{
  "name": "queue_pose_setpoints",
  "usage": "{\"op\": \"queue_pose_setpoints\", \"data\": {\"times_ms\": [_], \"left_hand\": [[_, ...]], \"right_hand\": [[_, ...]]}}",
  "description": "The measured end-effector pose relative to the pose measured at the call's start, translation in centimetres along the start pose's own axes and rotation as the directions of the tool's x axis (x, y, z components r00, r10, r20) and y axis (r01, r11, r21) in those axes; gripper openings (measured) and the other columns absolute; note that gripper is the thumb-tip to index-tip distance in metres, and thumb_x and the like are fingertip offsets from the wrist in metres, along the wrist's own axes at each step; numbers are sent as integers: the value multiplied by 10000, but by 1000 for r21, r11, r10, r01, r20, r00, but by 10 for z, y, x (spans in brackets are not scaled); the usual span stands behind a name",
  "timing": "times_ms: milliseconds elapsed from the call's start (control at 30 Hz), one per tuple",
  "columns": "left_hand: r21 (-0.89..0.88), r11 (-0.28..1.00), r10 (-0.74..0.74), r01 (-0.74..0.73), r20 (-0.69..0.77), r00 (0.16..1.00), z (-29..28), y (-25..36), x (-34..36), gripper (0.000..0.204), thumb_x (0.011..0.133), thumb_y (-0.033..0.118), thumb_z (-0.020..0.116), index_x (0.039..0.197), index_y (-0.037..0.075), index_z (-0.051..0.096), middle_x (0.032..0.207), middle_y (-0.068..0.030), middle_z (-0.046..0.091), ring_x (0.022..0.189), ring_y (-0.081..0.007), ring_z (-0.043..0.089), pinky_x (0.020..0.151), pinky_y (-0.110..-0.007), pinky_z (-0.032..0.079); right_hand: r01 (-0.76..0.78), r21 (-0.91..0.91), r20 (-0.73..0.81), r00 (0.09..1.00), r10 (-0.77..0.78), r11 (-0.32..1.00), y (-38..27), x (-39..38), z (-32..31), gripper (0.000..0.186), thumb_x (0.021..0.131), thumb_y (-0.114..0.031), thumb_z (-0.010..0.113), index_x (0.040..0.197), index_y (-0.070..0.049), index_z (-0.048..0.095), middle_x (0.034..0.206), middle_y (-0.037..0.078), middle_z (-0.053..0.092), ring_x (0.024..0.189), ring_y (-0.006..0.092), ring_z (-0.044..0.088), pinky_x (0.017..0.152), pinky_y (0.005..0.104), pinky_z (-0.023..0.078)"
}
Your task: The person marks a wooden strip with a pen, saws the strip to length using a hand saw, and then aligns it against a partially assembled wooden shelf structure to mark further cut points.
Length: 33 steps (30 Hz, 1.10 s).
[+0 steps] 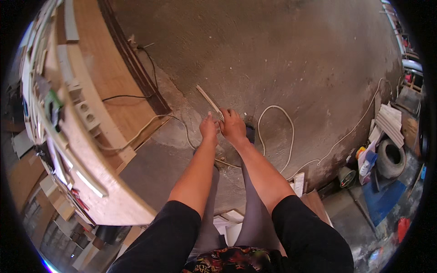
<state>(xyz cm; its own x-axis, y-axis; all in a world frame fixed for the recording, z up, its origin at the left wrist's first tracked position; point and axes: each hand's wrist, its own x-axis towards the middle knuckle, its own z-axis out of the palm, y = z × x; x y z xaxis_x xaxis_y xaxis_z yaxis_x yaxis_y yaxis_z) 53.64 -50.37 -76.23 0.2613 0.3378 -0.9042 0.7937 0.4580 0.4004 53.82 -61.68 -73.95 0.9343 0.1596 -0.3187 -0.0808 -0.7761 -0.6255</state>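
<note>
A thin, pale wooden strip [208,96] slants out from between my two hands, its free end pointing away and to the left over the floor. My right hand [234,127] is closed round the near end, its fingers bent over the wood. Close beside it, my left hand [209,129] has its fingers curled together near the strip. Whatever those left fingers pinch is too small to make out. Both forearms reach forward over my legs.
A long wooden workbench [123,200] stands on the left with boards, tools and a power strip [86,113]. A pale cable [291,119] loops across the concrete floor around my hands. At right lie an old tyre [390,158], a blue sheet [386,202] and stacked offcuts [389,122].
</note>
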Motion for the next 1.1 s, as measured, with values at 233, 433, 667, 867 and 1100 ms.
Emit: {"op": "queue_pose_setpoints", "data": {"times_ms": [233,433,667,867,1100], "left_hand": [[174,983,52,-57,34,998,-2,-42,135,656,1014,574,507,1420,59,524,1229,-128,627,1020,-252,605,789,-404,488],[315,946,-115,81,91,989,-10,-60,191,888,970,722,413,1582,87,318,1583,-198,378,1415,-349,389,1089,-580,343],[394,908,-212,142,141,967,-2,-82,224,868,986,678,415,1614,106,236,1665,-170,241,1537,-353,204,1190,-562,217],[396,918,-38,-30,162,986,16,-96,255,634,1055,439,477,1490,-17,411,1453,-181,515,1329,-285,481,1123,-413,349],[369,929,24,-27,14,1000,14,-99,257,686,946,400,703,1425,-30,467,1121,-152,653,983,-226,601,872,-383,486]], "right_hand": [[-17,-51,170,985,26,999,60,34,83,623,849,-138,726,1433,-178,512,1331,198,552,1209,381,569,958,472,516],[-59,-134,365,925,104,989,101,47,152,619,867,-153,705,1452,-223,516,1513,195,435,1363,371,474,1038,500,473],[8,-343,471,867,164,939,137,45,219,451,1012,-248,477,1459,-260,535,1581,186,374,1404,364,431,1042,559,444],[-28,-316,457,872,178,948,165,41,253,408,961,-145,535,1364,-161,591,1439,161,475,1315,343,511,995,511,504],[-92,-133,442,886,142,987,159,45,217,224,915,-77,552,1112,-19,640,1121,178,610,1035,369,663,812,502,576]]}}
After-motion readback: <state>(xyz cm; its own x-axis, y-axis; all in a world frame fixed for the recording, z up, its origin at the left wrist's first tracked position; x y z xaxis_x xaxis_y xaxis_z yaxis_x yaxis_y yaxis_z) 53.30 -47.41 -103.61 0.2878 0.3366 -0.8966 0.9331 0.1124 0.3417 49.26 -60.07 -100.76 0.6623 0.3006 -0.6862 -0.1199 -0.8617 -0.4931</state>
